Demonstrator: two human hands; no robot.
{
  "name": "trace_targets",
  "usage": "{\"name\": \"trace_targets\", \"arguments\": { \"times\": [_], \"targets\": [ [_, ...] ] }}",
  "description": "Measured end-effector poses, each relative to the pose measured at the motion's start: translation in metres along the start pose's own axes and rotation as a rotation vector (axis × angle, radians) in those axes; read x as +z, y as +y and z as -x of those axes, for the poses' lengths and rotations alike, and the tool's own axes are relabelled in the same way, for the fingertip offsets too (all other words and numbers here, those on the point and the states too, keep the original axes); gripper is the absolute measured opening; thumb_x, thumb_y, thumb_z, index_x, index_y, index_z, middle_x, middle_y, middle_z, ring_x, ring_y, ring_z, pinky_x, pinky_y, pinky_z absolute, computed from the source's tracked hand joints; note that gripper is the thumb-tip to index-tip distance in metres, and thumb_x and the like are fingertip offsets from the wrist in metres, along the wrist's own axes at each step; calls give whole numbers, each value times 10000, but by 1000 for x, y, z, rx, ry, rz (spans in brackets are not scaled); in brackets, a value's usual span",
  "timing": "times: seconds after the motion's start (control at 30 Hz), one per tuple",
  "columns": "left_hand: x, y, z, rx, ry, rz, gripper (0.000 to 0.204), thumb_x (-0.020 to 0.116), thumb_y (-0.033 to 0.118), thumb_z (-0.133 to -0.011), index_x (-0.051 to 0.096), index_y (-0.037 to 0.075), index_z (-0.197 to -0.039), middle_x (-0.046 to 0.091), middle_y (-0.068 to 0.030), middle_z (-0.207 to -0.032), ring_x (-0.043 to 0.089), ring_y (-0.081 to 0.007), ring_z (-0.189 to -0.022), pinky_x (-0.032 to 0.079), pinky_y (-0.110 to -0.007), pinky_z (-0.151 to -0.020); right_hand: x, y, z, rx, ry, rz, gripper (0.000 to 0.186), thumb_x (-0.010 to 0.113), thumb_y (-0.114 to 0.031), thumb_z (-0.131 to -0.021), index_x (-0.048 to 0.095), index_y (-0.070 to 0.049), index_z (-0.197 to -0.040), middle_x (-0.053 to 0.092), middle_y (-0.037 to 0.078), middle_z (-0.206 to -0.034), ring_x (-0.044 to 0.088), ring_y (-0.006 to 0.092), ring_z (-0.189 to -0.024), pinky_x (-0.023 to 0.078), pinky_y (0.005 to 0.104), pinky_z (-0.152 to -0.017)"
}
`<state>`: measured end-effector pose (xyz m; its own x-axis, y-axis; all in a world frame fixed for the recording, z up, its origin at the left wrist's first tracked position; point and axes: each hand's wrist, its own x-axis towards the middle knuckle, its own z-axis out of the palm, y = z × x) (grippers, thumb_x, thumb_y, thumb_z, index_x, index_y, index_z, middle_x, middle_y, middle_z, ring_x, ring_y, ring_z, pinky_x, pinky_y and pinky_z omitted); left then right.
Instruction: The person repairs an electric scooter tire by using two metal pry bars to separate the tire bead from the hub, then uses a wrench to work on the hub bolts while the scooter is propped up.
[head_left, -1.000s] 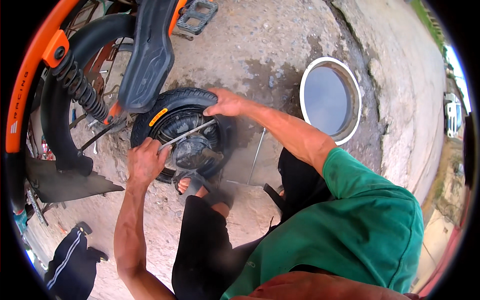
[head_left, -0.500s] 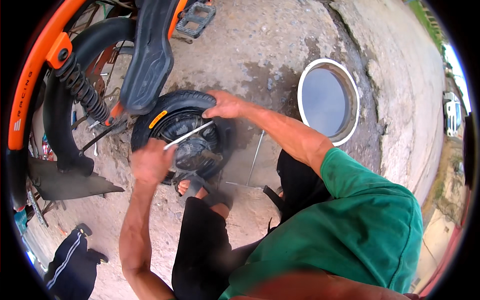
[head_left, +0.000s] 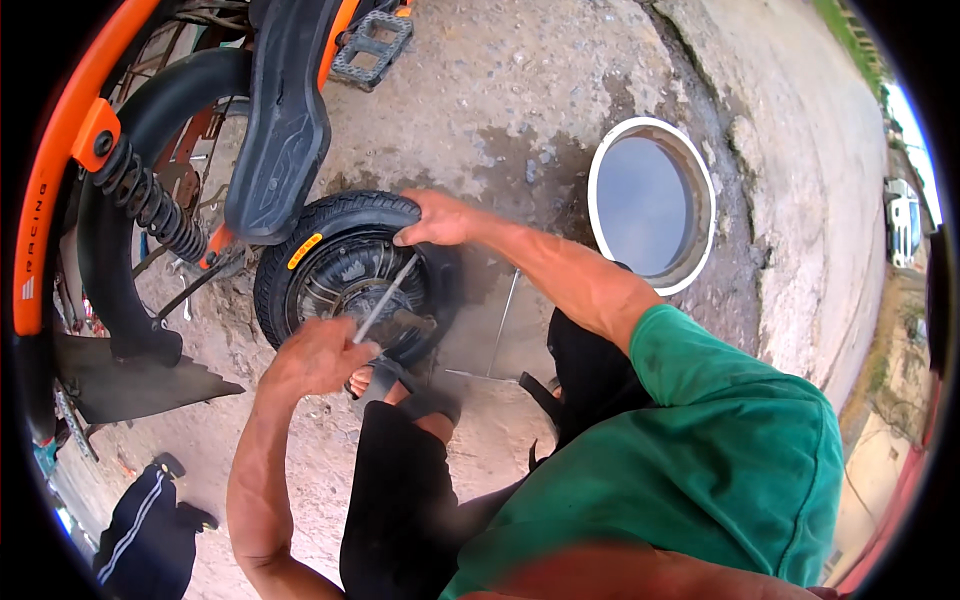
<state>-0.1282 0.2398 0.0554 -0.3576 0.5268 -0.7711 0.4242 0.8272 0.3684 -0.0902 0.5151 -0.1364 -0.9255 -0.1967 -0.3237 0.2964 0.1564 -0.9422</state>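
Observation:
A black tyre with an orange label is fitted around a dark hub wheel on the ground, near my sandalled foot. My left hand is closed around the near end of a metal tyre lever. The lever's far tip meets the tyre's inner edge at the right side of the wheel. Beside that tip, my right hand grips the tyre's upper right part, thumb on the sidewall and fingers over the tread, partly hidden.
A round white-rimmed basin of water stands at the right. Thin metal rods lie near my other leg. On the left is an orange-framed bike with a black wheel and a pedal. Another person's dark-trousered leg shows lower left.
My left hand has swung the lever's near end down toward me, so the lever stands steeper across the wheel. The right hand keeps its hold on the tyre. The view has shifted slightly.

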Motion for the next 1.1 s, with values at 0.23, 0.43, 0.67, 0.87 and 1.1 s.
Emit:
{"name": "trace_targets", "arguments": {
  "times": [0.23,0.43,0.67,0.87,1.1],
  "targets": [
    [84,4,-5,-307,-290,1362,342,746,419,-1003,644,97,-946,619,-31,-698,552,-178,-542,428,-330,-495,5,-3,2,-22,-15,-64,667,882,-252,-820,624,34,-1365,740,137,-1206,671,240,-1123,528,376,-1024],
    [99,96,-7,-525,-167,1819,313,747,431,-985,639,138,-1000,637,-47,-768,578,-205,-614,437,-358,-531,1,-3,4,11,5,-121,616,904,-245,-810,652,30,-1300,761,151,-1160,695,244,-1083,542,390,-995],
    [147,183,-40,-505,141,1962,255,672,399,-1039,609,159,-977,635,-50,-731,538,-225,-585,411,-376,-548,4,0,1,-3,83,15,631,917,-316,-772,692,35,-1245,771,232,-1159,737,338,-1100,555,425,-979],
    [179,223,-87,-432,195,2253,269,642,417,-1049,585,170,-956,602,-19,-742,503,-185,-610,375,-359,-546,6,2,-2,-20,79,-2,661,919,-387,-793,700,32,-1255,764,251,-1183,737,376,-1128,560,438,-986],
    [230,230,-140,10,312,2236,223,610,327,-1054,619,107,-1019,593,-6,-788,565,-177,-670,452,-373,-580,1,16,-2,-65,59,69,664,902,-459,-855,674,3,-1274,751,231,-1186,727,358,-1112,555,451,-999]
  ]
}}
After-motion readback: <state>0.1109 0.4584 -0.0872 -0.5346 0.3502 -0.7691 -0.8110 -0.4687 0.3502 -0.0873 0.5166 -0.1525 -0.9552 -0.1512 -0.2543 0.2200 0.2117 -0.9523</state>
